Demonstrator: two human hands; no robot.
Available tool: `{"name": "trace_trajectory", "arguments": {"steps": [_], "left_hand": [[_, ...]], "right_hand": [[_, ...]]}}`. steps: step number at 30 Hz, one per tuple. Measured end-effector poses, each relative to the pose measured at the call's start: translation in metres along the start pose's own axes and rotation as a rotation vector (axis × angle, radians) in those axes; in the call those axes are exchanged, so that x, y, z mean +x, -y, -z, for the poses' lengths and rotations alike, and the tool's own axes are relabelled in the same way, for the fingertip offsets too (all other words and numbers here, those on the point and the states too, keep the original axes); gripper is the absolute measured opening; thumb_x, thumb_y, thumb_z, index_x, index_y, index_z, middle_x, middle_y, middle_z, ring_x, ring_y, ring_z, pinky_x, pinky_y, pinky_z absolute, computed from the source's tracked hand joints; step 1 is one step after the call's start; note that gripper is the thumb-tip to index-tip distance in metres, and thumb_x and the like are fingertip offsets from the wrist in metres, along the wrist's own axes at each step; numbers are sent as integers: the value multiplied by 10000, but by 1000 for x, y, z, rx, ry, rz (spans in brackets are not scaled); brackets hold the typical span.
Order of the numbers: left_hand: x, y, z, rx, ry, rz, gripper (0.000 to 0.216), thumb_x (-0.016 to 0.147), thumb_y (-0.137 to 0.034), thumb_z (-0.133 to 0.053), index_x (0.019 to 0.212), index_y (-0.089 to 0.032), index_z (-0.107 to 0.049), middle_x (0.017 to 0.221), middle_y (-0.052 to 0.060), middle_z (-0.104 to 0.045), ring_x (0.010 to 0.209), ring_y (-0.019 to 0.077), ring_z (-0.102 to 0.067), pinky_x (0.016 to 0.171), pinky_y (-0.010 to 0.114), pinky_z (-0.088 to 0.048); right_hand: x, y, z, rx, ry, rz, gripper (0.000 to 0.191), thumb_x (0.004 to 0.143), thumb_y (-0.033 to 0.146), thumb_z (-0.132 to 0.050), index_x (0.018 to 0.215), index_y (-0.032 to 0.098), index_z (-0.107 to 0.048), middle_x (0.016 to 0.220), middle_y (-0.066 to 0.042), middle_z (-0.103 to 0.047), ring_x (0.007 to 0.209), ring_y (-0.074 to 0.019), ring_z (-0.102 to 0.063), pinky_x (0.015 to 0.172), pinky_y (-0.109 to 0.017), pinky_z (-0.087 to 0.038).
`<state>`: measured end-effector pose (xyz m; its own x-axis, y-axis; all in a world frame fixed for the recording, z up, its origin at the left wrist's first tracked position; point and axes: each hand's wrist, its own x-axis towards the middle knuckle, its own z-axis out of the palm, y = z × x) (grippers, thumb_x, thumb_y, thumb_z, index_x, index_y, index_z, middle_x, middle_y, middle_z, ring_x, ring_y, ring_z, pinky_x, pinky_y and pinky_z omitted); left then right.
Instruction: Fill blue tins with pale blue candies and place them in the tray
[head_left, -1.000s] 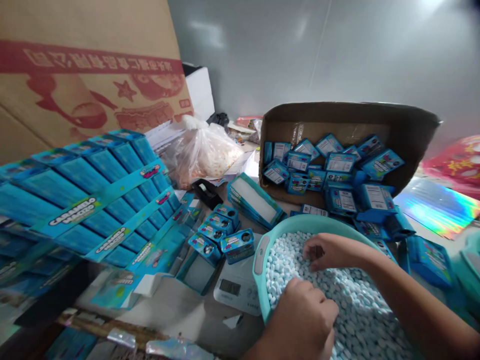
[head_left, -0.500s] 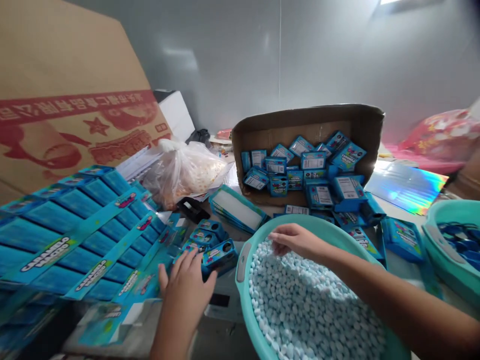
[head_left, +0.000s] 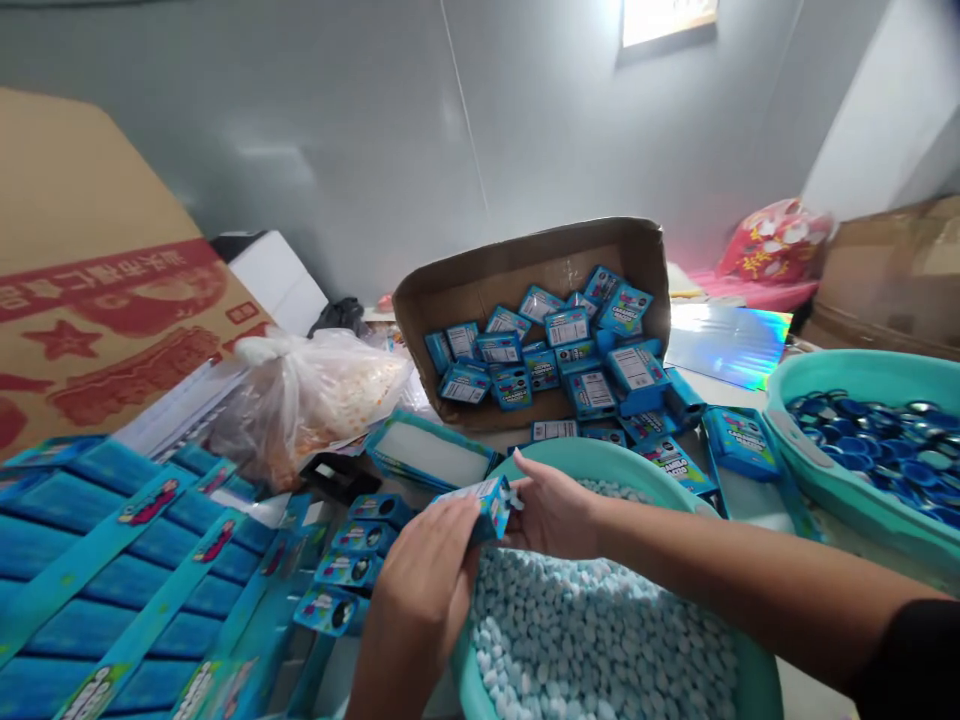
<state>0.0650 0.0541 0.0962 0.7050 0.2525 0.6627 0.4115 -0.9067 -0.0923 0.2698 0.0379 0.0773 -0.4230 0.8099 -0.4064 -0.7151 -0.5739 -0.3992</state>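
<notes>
A grey wall (head_left: 352,130) stands behind the work place, and before it leans an open carton (head_left: 480,270) with blue boxes inside. The left hand (head_left: 424,570) is closed around one small box (head_left: 493,508), tilted above the basin (head_left: 763,660) of pale candies (head_left: 600,635). The right hand (head_left: 559,510) is at the box's end, fingers bent; whether they pinch candies, I cannot tell. The step seems to be filling; the next move calls for a steady box and careful fingers.
</notes>
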Motion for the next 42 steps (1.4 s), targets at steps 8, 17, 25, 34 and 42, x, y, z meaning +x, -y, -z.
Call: {"name": "trace_trajectory", "arguments": {"steps": [8,17,25,34,42], "left_hand": [[-2,-5,-13,72,50,-43,436,881,-38,-556,1301,-155,-572,1194,100,-726,1137,234,-670,974,371,-533],[-58,1,-17,8,-253,604,338,877,-329,-683,1196,-230,-636,1107,91,-726,991,259,-712,889,394,-601],[-101,-13,-33,-367,-336,1175,487,770,-472,-768,1108,-184,-569,1010,104,-702,909,253,-726,796,377,-630],[-116,-7,3,-280,-587,930,453,800,-251,-731,1165,-188,-471,954,70,-708,754,182,-726,679,335,-623],[-146,9,17,-7,-753,887,446,846,-209,-636,1221,-177,-396,823,-16,-650,604,122,-663,580,286,-586]], "right_hand": [[2,2,-2,-18,-215,28,514,1083,431,-226,806,147,-554,607,-17,-548,494,-124,-539,513,-213,-493],[-10,9,8,-1233,-278,502,526,1021,540,-397,738,163,-630,869,-99,-668,880,-236,-602,855,-350,-447],[-16,8,15,-1946,-106,421,466,1040,437,-372,812,144,-653,877,-113,-650,796,-238,-580,694,-325,-371],[-17,13,25,-1999,70,355,254,840,257,-715,1076,161,-705,1109,-100,-617,971,-251,-590,865,-334,-412],[-11,19,36,-2022,34,225,136,775,218,-745,889,173,-687,897,-39,-668,776,-182,-577,684,-270,-390]]}}
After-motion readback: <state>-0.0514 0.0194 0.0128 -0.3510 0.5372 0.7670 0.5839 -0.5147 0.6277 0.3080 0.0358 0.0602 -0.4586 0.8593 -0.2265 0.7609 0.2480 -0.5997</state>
